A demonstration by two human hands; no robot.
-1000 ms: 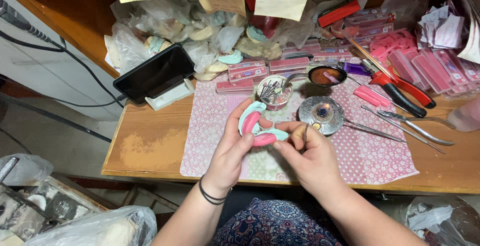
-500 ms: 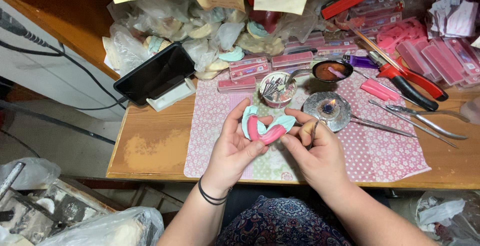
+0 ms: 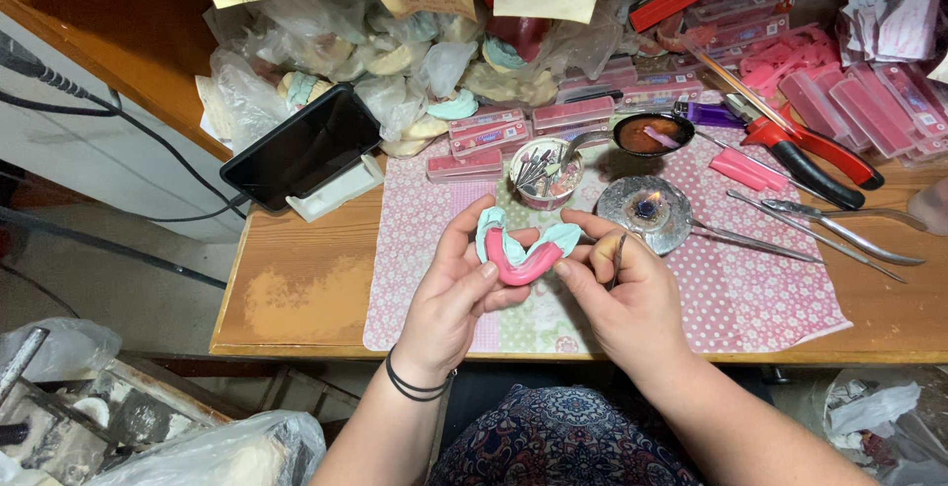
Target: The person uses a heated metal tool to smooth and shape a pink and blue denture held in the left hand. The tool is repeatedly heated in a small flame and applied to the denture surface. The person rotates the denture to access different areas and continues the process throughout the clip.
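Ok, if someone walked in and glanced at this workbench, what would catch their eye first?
Most likely the pink and mint-green U-shaped dental model held up at the centre between the left hand and the right hand, which also grips a thin metal tool. Just behind the right hand, a small flame burns in a round metal dish on the pink patterned mat. Red-handled pliers lie at the right.
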